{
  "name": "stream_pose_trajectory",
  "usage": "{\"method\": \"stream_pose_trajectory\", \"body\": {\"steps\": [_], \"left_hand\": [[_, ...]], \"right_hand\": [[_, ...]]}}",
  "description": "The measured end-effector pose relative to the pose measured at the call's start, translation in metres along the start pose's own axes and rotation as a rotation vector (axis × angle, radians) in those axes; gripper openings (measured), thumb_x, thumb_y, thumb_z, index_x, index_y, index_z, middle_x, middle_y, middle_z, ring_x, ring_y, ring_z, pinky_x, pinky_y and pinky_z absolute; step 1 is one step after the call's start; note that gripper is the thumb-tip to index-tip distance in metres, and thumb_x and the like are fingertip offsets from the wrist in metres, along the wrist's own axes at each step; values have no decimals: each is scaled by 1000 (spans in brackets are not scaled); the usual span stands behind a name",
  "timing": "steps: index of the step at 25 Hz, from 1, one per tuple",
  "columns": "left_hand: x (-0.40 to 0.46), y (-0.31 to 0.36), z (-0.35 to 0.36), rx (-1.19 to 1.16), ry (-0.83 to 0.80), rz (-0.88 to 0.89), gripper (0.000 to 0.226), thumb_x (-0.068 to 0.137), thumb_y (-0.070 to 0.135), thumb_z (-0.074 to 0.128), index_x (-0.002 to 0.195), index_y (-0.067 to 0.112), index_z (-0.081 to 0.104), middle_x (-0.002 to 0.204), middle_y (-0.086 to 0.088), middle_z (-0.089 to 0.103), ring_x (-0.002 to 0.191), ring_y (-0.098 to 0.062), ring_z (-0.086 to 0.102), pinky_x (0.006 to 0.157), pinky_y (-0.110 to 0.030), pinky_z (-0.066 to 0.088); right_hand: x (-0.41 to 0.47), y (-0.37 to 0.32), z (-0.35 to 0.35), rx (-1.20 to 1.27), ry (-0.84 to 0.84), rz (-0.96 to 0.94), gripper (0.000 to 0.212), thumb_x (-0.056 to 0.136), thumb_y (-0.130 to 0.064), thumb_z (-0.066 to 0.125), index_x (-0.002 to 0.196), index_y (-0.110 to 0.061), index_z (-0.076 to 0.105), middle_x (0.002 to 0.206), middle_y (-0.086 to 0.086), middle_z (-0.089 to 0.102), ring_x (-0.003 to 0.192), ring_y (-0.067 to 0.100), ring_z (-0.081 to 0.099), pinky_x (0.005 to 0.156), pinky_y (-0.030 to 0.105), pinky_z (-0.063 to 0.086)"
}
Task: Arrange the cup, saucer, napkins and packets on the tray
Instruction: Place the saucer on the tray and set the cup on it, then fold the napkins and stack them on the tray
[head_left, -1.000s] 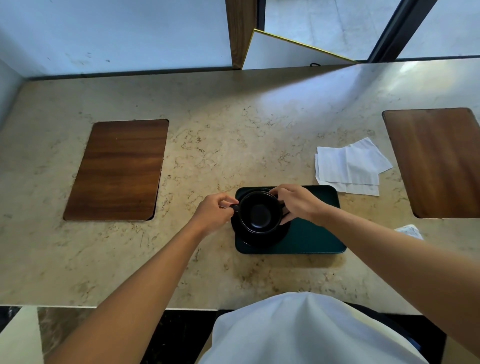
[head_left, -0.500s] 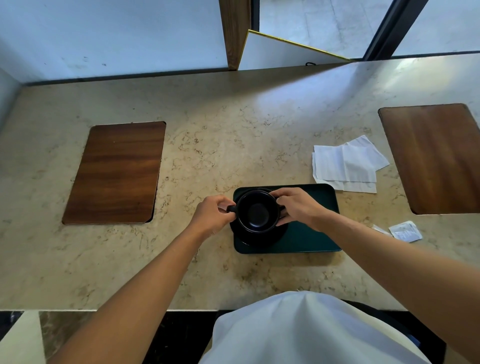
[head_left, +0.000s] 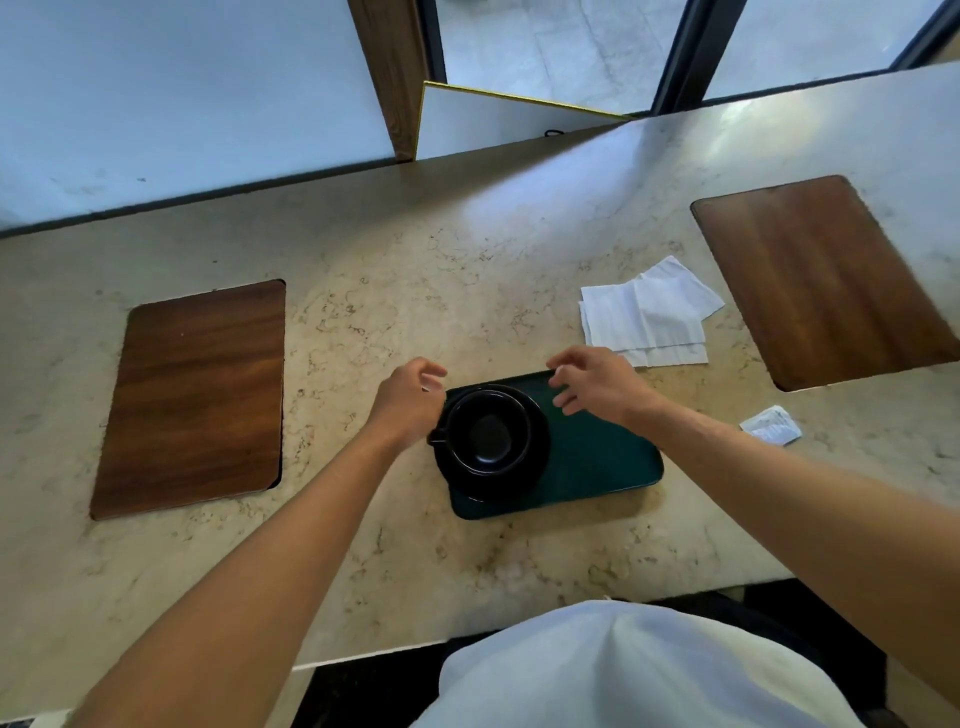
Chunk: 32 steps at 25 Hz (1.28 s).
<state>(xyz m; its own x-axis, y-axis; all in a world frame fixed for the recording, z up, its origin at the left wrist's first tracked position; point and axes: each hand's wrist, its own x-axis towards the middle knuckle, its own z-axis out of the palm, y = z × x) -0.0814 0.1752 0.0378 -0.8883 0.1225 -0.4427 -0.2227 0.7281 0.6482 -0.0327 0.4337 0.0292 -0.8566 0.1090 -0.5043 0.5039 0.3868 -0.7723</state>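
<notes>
A black cup (head_left: 488, 434) stands upright on a black saucer (head_left: 535, 467) at the left end of a dark green tray (head_left: 602, 462). My left hand (head_left: 408, 402) hovers just left of the cup, fingers curled loosely and holding nothing. Over the tray's far edge my right hand (head_left: 595, 382) is open with spread fingers, empty. White napkins (head_left: 647, 314) lie in a loose stack on the counter beyond the tray's right end. A small white packet (head_left: 771, 426) lies on the counter to the right of the tray.
The marble counter (head_left: 415, 291) has a wooden inlay panel at the left (head_left: 195, 397) and another at the right (head_left: 826, 278). A wall, a wooden post (head_left: 395, 73) and window glass run behind the counter. My white-clothed torso (head_left: 613, 670) is at the near edge.
Both hands have let go of the cup and lifted away from it, the right hand opening over the tray's far edge. The cup rests on the saucer. The view has tilted.
</notes>
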Motion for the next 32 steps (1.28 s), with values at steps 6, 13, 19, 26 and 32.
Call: {"method": "stream_pose_trajectory", "body": {"steps": [6, 13, 19, 26, 32], "left_hand": [[38, 77, 34, 59, -63, 145, 26, 95, 12, 54, 115, 21, 67, 111, 0, 68, 101, -17, 63, 87, -31, 51], [71, 143, 103, 85, -140, 103, 28, 94, 16, 56, 119, 20, 67, 113, 1, 66, 99, -16, 62, 71, -20, 42], [114, 161, 142, 135, -148, 34, 23, 94, 30, 60, 116, 25, 63, 108, 7, 63, 86, -6, 58, 64, -19, 40], [140, 157, 168, 226, -108, -20, 34, 91, 27, 65, 123, 20, 59, 105, 6, 59, 79, -5, 55, 61, -17, 36], [144, 153, 178, 282, -43, -51, 35, 89, 26, 71, 119, 15, 58, 106, 1, 60, 91, -18, 58, 73, -28, 42]], "right_hand": [[7, 27, -78, -140, 293, 37, 23, 99, -15, 57, 118, -16, 69, 103, 3, 72, 87, 17, 71, 83, 35, 60], [36, 70, -146, -185, 335, 116, 21, 98, -18, 63, 118, -13, 69, 115, 9, 70, 99, 24, 69, 87, 39, 61], [80, 90, -171, -241, 345, 186, 25, 95, -25, 69, 119, -15, 67, 117, 6, 71, 91, 21, 68, 82, 35, 62], [106, 104, -169, -312, 400, 210, 42, 92, -43, 70, 122, -14, 65, 117, 6, 72, 96, 25, 71, 77, 29, 53], [109, 103, -168, -326, 438, 197, 41, 90, -44, 73, 117, -14, 66, 114, 5, 72, 93, 23, 70, 76, 27, 52]]}}
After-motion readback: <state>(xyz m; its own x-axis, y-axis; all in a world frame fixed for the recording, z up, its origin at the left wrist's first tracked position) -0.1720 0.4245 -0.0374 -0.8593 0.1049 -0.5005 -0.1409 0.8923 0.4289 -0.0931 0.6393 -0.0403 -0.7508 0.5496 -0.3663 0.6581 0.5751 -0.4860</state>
